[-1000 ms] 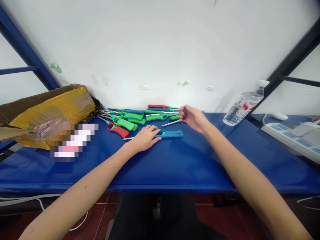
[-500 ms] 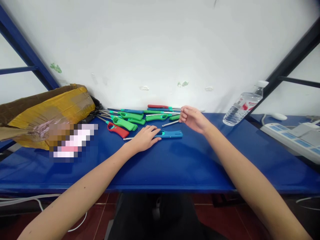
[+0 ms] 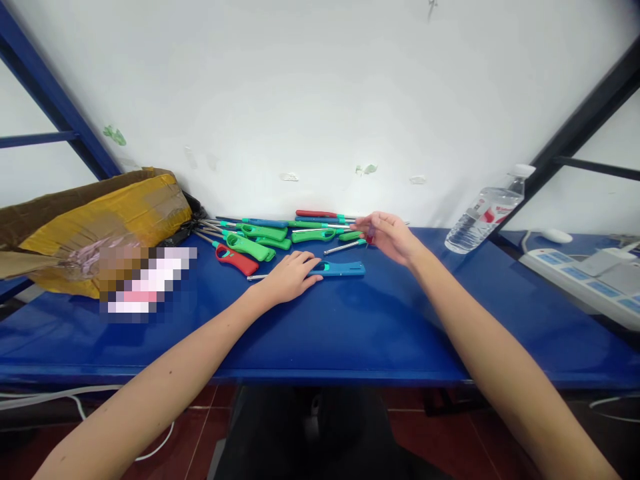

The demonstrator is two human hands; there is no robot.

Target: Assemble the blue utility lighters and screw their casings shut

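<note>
A blue long-necked lighter (image 3: pixel 345 269) lies on the blue table (image 3: pixel 320 333), its metal neck pointing left. My left hand (image 3: pixel 290 277) is closed over its neck end, fingers on the far side and thumb on the near side. My right hand (image 3: pixel 393 237) is a little above the table, to the right of the other lighters. Its fingers are bent around a small dark red thing (image 3: pixel 371 235), whose kind I cannot make out. A metal lighter neck (image 3: pixel 345 247) lies just left of these fingers. Green lighters (image 3: pixel 250 247) and a red lighter (image 3: pixel 236 260) are piled behind my left hand.
An open cardboard box (image 3: pixel 100 227) with yellow tape stands at the left, beside a blurred-out patch. A clear water bottle (image 3: pixel 485 210) leans at the back right. Beyond it lies a white power strip (image 3: pixel 590 280). A white wall (image 3: pixel 320 100) closes off the back.
My right hand has turned and its fingers have uncurled somewhat, and the small red thing now shows between them. My left hand stays on the blue lighter.
</note>
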